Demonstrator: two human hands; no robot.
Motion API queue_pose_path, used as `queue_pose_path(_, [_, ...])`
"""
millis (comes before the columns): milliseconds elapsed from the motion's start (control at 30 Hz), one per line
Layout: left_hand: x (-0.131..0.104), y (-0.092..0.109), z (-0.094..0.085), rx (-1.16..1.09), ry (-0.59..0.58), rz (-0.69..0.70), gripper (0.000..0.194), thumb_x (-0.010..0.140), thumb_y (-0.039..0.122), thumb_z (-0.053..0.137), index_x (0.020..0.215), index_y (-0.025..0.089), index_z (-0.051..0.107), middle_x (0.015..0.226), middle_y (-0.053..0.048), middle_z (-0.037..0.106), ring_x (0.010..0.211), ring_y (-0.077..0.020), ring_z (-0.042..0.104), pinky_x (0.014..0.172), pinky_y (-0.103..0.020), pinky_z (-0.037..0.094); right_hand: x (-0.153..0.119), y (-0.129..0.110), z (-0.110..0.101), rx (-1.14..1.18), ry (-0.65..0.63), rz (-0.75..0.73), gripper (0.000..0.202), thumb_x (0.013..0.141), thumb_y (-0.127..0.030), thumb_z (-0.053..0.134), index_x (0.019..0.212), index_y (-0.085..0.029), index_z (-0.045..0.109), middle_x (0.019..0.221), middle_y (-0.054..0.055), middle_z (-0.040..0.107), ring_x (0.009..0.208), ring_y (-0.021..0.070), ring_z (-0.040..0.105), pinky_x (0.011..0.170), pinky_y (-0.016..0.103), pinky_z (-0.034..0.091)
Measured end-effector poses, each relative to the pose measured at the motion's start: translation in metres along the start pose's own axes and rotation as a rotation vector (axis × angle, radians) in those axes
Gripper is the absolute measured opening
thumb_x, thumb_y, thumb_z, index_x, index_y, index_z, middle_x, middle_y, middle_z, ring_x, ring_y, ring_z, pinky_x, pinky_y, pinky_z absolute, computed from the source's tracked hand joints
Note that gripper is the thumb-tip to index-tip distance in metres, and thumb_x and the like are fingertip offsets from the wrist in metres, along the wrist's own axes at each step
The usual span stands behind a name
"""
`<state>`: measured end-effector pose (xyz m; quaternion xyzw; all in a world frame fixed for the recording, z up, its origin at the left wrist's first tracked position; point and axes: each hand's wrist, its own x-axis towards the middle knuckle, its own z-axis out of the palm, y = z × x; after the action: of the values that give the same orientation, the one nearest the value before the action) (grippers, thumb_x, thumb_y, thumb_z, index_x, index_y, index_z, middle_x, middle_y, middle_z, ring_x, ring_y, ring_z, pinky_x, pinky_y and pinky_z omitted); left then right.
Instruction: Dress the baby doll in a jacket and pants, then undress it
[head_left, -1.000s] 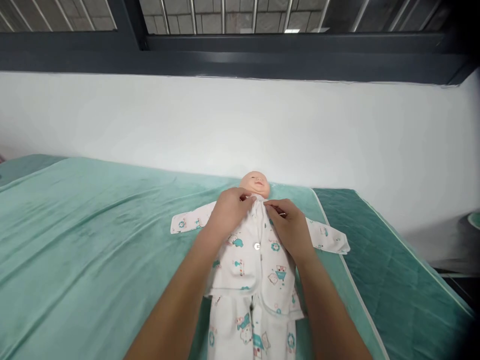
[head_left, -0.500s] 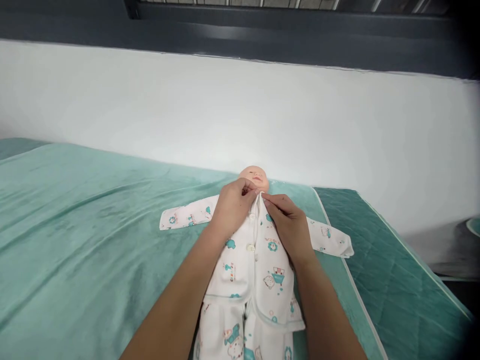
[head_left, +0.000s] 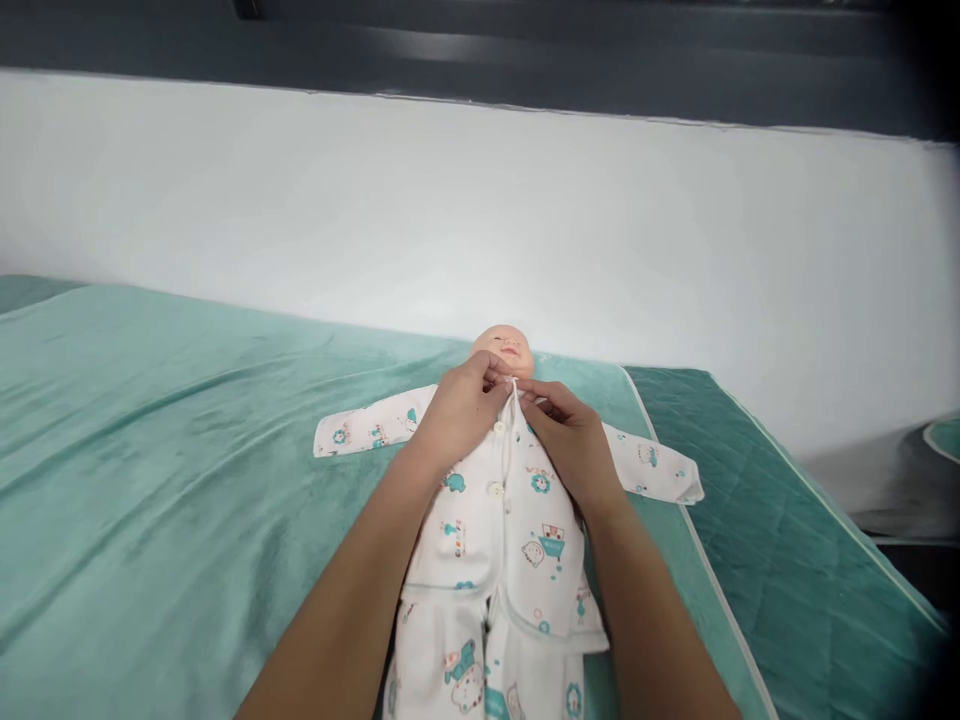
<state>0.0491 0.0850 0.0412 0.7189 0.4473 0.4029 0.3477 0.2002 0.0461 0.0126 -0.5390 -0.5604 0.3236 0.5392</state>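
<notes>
A baby doll (head_left: 504,341) lies on its back, dressed in a white baby jacket (head_left: 540,550) with teal and orange animal prints. Matching trousers (head_left: 442,660) cover its legs. At the neck, my left hand (head_left: 466,405) pinches the jacket's collar edge from one side. My right hand (head_left: 566,430) pinches the facing edge, its fingertips almost meeting the left ones. The front edges come together at the top; lower down, the flap lies loosely over. Two pale buttons show, one being the lower button (head_left: 496,489). What the fingertips hold at the collar is partly hidden.
A light teal blanket (head_left: 187,450) spreads beneath the doll, with folds on the left. On the right shows a darker quilted mattress cover (head_left: 750,500). Behind stands a white wall (head_left: 375,210), with a dark metal beam (head_left: 525,60) above it.
My right fingers have moved slightly closer to the left ones at the collar. The view has tilted down a little, and both hands still grip the jacket.
</notes>
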Motion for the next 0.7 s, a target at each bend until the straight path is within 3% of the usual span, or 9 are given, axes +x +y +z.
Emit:
queue_pose_path(267, [-0.0017, 0.0102, 0.0002, 0.083, -0.060, -0.050, 0.028, 0.086, 0.031, 0.060, 0.113, 0.023, 0.061, 0.083, 0.000, 0.067, 0.076, -0.0165, 0.062, 0.068, -0.029, 0.046, 0.0017, -0.0029, -0.0013, 0.008, -0.055, 0.064, 0.029, 0.081, -0.036, 0.064, 0.106, -0.024, 0.070, 0.082, -0.001, 0.061, 0.060, 0.0114, 0.045, 0.056, 0.025, 0.038])
queue_pose_path(700, [-0.0001, 0.0072, -0.0001, 0.079, -0.081, -0.075, 0.040, 0.081, 0.018, 0.057, 0.121, 0.024, 0.062, 0.092, -0.002, 0.068, 0.079, -0.0160, 0.061, 0.069, -0.028, 0.045, 0.0030, -0.0018, -0.0018, -0.022, -0.084, 0.104, 0.026, 0.079, -0.035, 0.066, 0.103, -0.024, 0.066, 0.085, -0.003, 0.059, 0.060, 0.0097, 0.044, 0.056, 0.024, 0.036])
